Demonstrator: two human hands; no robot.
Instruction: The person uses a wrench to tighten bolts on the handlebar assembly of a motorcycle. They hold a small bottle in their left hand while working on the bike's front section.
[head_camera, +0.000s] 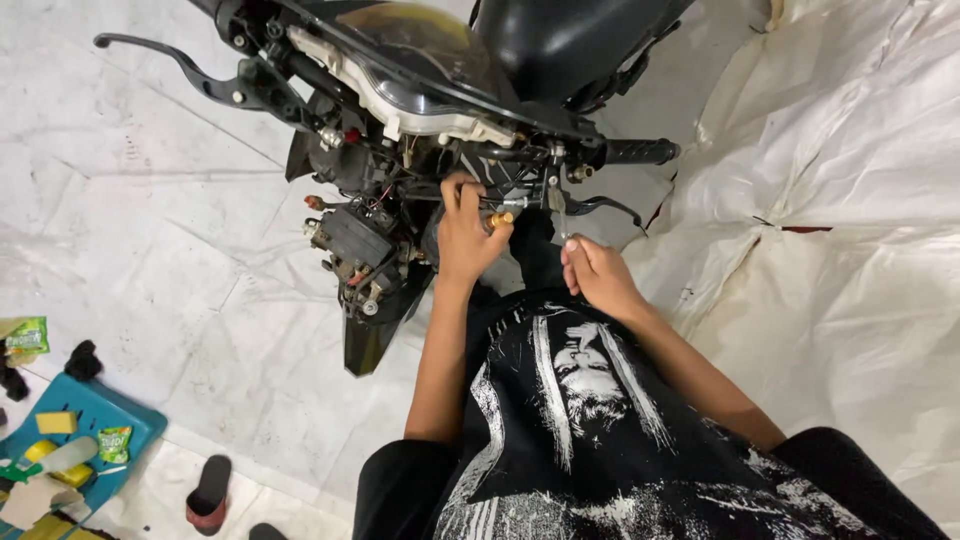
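Fingers of the left hand (466, 235) curl around a small brass-coloured fitting (500, 218) just under the handlebar (560, 152) of a stripped motorcycle (400, 120), while the right hand (597, 270) pinches a thin metal tool (562, 215) (its tip is lost among the cables) standing upright beside the brake lever (600, 205); a blue tray (90, 420) of oddments lies well apart on the pale floor (180, 250)

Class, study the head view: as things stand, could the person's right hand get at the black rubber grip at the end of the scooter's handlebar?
Probably yes. The right hand sits just below the brake lever, and the black rubber grip lies a little above that, with only the lever between them; the hand could pass around it.
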